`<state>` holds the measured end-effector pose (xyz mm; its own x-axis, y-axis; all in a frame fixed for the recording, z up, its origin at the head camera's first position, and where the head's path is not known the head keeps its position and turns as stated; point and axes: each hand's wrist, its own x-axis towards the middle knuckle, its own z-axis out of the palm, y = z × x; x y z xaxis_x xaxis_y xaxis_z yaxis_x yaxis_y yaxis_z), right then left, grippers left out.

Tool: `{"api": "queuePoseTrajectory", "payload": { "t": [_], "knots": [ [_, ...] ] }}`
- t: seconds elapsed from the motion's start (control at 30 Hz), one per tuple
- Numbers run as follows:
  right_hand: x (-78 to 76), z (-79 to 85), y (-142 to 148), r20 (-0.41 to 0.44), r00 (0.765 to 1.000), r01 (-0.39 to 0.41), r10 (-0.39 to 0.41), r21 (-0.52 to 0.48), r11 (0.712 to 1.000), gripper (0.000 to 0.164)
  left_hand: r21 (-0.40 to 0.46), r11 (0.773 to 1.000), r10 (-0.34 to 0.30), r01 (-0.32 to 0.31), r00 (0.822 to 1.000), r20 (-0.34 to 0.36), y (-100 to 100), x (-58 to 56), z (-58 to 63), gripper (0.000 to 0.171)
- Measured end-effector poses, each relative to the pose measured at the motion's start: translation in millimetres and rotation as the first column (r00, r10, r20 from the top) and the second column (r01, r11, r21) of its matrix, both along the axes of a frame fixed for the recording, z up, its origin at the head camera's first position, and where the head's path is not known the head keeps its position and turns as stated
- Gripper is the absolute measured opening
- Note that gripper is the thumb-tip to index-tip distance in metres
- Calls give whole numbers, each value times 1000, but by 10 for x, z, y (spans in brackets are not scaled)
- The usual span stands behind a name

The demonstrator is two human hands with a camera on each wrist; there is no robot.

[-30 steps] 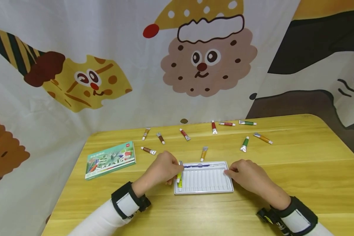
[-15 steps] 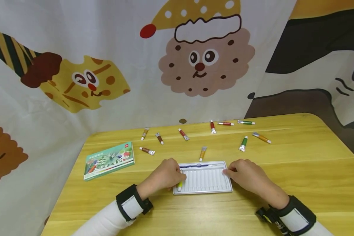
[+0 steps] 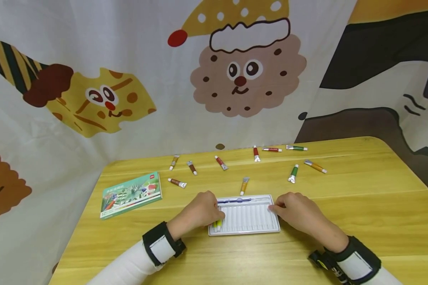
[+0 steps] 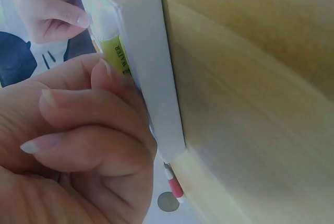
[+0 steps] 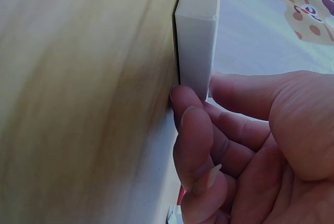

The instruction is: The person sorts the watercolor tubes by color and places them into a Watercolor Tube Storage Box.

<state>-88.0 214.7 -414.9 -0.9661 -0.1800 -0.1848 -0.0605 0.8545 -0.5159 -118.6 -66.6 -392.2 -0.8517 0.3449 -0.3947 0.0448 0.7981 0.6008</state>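
A white slotted paint tray lies on the table between the two hands. At its left end, my left hand pinches a yellow-green paint tube; another yellowish tube lies right beside it in the tray. The fingers hide the upper parts of both tubes. In the left wrist view, lettering shows on a yellow-green tube inside the tray wall. My right hand grips the tray's right edge, thumb on top and fingers beneath, as the right wrist view shows. A blue paintbrush lies along the tray's far side.
Several paint tubes are scattered behind the tray, among them a yellow-ochre tube close to it and a green tube at right. A green paint box lies at left. A printed curtain hangs behind the table.
My left hand has come down and nearer, laying the yellow-green tube it holds into the tray beside the other one. The right hand has kept its grip on the tray edge.
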Motion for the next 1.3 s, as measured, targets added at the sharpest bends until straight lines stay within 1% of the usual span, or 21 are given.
{"api": "queuePoseTrajectory", "payload": {
  "t": [0.17, 0.4, 0.63, 0.93, 1.13, 1.3],
  "knots": [
    [8, 3, -7, 1, 1000, 3, -3, 4, 1000, 17, 5, 1000, 18, -18, 1000, 2, 2, 12, -12, 46],
    [3, 6, -6, -1, 1000, -5, 5, -1, 1000, 18, 25, 999, 26, -26, 1000, -7, -13, 31, -37, 41],
    [9, 7, -6, -1, 1000, -2, 2, 4, 1000, 18, 54, 998, 11, -10, 1000, -12, -66, 60, -57, 39],
    [11, 13, -6, -4, 1000, -4, 4, -2, 1000, 19, 61, 998, -27, 29, 999, -27, -125, 115, -8, 37],
    [14, 19, -10, -4, 1000, -9, 8, -4, 1000, 18, 83, 996, -22, 24, 1000, -18, -134, 126, -20, 33],
    [9, 5, -7, -3, 1000, -6, 6, -5, 1000, 19, 91, 996, -21, 23, 999, -26, -131, 123, -37, 32]
  ]
}}
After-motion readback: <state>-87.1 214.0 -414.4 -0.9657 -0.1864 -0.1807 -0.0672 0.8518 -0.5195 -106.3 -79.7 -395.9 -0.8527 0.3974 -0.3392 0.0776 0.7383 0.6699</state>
